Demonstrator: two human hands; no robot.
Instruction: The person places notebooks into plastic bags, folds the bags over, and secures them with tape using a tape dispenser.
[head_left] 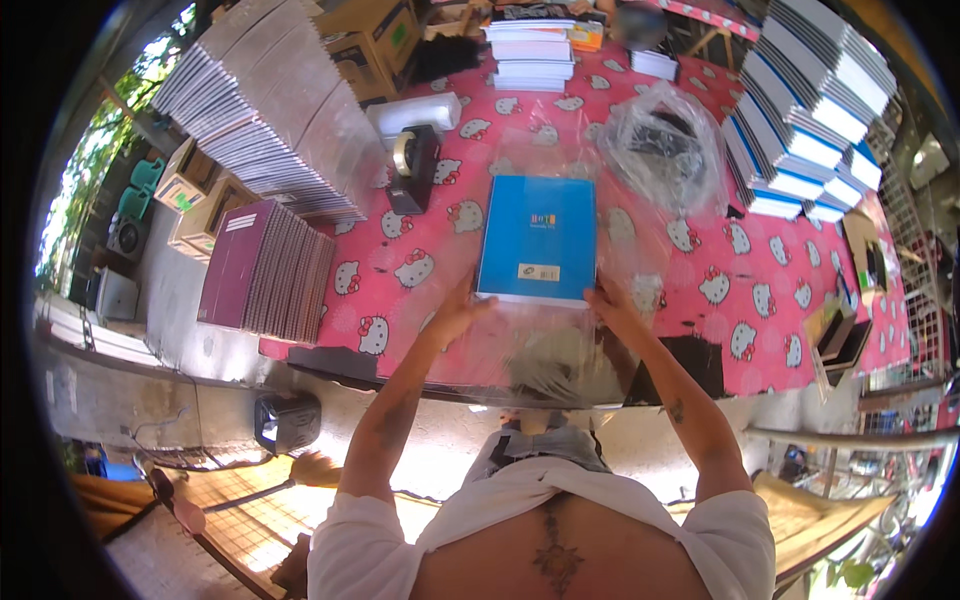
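A blue-covered notebook point(538, 235), or a small stack of them with white page edges facing me, lies on a sheet of clear plastic point(545, 350) in the middle of the table. My left hand point(460, 314) grips its near left corner, thumb along the near edge. At the near right corner my right hand point(610, 303) holds it the same way. The plastic spreads out beneath the notebook and reaches the table's near edge. Beyond my left hand stands a black tape dispenser point(411, 180) carrying a roll of tape.
Purple notebooks point(260, 265) and a taller notebook stack point(270, 115) stand at left. A white roll point(425, 116) lies behind the dispenser. A crumpled clear bag point(665, 150) sits at the far right, near tall blue-and-white stacks point(810, 115). More books point(530, 60) are piled at the far edge.
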